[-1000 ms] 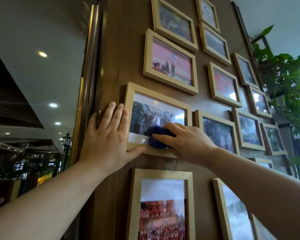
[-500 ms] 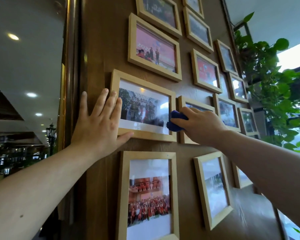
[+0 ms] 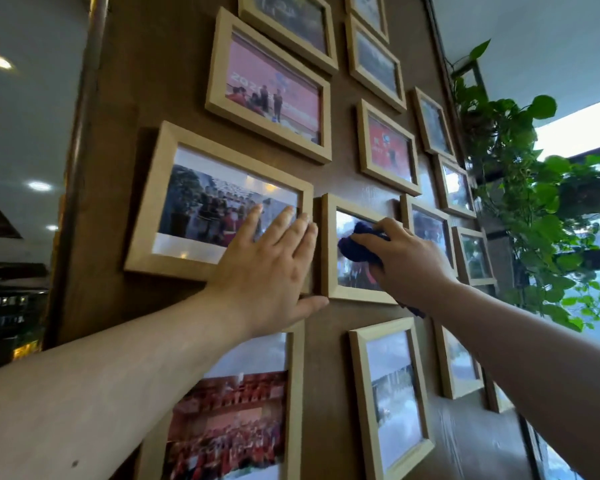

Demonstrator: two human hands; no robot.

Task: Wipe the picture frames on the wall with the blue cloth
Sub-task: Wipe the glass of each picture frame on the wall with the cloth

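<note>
While the right hand (image 3: 406, 261) presses the bunched blue cloth (image 3: 357, 245) against the glass of the small frame (image 3: 328, 244) near the middle of the wall (image 3: 329, 358), the left hand (image 3: 267, 268) lies flat and open on the large frame (image 3: 153, 209) just beside it at nine o'clock. Its fingers (image 3: 300, 225) are spread over the glass and right rail, and its thumb reaches under the small frame's lower left corner. The right hand's fingers are curled shut around the cloth, and a tail of it hangs out below the wrist.

The main risk I see is the small frame shifting. How these frames are fixed to the wall cannot be seen, and a sideways wipe toward three o'clock could swing it crooked or knock it into the neighbouring frame (image 3: 430, 230), which sits close on that side. The left hand seems to steady the large frame more than the one being wiped, so only the thumb braces the small one.

A second risk is fresh marks: a bare palm and fingertips resting on glass would likely leave prints on the large frame.

The dangling tail could also catch the upper corner of the lower frame (image 3: 357, 393) at six o'clock. Farther toward three o'clock the leafy plant (image 3: 520, 161) hangs near the outer frames, and an elbow or cloth could snag its stems there.
</note>
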